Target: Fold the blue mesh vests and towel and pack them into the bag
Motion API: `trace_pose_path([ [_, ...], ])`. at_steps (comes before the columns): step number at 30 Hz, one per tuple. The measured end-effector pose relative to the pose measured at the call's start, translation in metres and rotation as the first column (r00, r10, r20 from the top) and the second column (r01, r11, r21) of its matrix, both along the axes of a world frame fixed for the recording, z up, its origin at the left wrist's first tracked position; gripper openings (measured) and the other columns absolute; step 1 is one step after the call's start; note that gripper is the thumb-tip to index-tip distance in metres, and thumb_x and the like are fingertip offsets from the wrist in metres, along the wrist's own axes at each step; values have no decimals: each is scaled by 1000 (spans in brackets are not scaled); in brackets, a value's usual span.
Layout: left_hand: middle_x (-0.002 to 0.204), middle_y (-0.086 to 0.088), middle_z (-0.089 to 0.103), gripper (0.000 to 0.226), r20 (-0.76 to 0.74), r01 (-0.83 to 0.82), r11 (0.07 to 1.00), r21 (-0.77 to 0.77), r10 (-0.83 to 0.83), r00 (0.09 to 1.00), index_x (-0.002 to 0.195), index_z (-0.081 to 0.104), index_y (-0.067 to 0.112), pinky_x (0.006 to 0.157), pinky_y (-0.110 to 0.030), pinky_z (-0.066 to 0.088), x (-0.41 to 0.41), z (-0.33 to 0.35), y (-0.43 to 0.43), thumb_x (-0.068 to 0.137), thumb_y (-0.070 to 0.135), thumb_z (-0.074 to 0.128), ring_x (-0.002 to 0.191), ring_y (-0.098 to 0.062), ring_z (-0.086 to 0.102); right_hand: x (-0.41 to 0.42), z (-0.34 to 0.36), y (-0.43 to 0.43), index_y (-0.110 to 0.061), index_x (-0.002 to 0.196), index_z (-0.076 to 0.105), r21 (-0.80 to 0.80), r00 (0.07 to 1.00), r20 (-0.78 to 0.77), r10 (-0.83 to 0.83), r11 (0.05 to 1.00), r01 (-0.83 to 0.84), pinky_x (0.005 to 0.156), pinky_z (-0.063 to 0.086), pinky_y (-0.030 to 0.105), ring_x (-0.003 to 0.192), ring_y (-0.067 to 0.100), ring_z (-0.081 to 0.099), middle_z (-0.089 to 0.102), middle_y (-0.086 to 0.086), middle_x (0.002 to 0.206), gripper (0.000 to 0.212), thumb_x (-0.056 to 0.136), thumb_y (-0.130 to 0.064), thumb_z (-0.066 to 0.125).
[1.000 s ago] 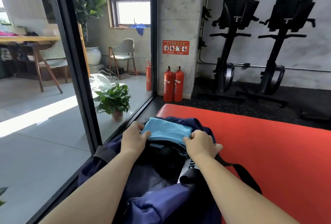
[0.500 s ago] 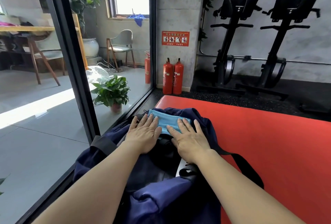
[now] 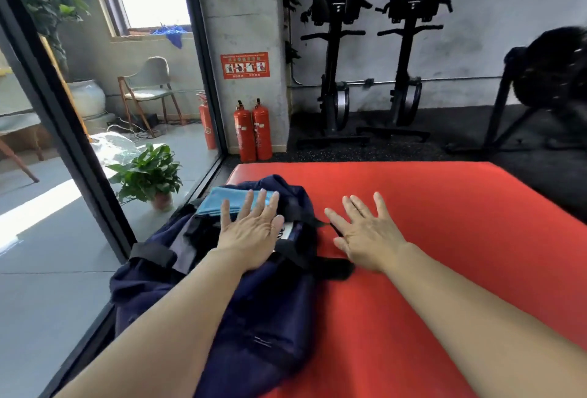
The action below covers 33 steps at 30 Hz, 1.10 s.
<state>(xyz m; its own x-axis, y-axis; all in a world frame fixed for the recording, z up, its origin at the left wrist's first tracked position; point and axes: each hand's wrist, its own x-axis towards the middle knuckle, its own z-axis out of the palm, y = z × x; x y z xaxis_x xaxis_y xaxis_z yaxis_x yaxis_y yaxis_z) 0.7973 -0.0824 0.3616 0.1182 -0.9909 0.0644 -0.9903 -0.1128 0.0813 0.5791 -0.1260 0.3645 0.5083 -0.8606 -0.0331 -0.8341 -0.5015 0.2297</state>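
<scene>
A navy blue bag [image 3: 254, 312] lies at the left edge of a red mat [image 3: 444, 238], its mouth facing away from me. A folded light blue towel [image 3: 222, 202] sits in the bag's open top. My left hand [image 3: 251, 232] lies flat with straight fingers over the bag's opening, fingertips touching the towel. My right hand [image 3: 365, 235] is spread open over the red mat just right of the bag, beside a black strap [image 3: 333, 270]. No mesh vests are visible.
A glass wall with a black frame [image 3: 79, 159] runs along the left of the bag. Two red fire extinguishers [image 3: 252, 130] stand beyond the mat by a concrete pillar. Black gym machines [image 3: 371, 64] line the back wall. A potted plant [image 3: 149, 175] is behind the glass.
Both hands went from gripping the towel to pressing it flat into the bag. My right hand has since left the bag and moved right, over the mat.
</scene>
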Motion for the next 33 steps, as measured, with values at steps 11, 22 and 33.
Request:
trace_pose_path([
  [11, 165, 5, -2, 55, -104, 467, 879, 93, -458, 883, 156, -5, 32, 116, -56, -13, -283, -10, 63, 105, 46, 9, 152, -16, -2, -256, 0, 145, -27, 156, 4, 17, 877, -103, -469, 881, 473, 116, -4, 59, 150, 27, 6, 0, 15, 163, 65, 101, -35, 37],
  [22, 165, 3, -4, 56, -34, 758, 631, 167, -765, 644, 157, -5, 29, 117, -60, -3, -508, -13, 120, 106, 42, 13, 152, -21, 2, -464, -25, 273, -25, 155, 9, -10, 627, -59, -777, 629, 778, 114, 9, 60, 135, 32, 41, 3, 16, 162, 66, 98, -28, 43],
  [33, 165, 3, -2, 56, -27, 860, 457, 228, -880, 475, 157, -4, 28, 118, -57, -3, -692, -63, 142, 106, 41, 15, 152, -20, 2, -625, -85, 319, -25, 155, 2, 153, 481, -126, -867, 462, 873, 114, 10, 59, 140, 33, 32, -3, 14, 163, 67, 100, -28, 40],
])
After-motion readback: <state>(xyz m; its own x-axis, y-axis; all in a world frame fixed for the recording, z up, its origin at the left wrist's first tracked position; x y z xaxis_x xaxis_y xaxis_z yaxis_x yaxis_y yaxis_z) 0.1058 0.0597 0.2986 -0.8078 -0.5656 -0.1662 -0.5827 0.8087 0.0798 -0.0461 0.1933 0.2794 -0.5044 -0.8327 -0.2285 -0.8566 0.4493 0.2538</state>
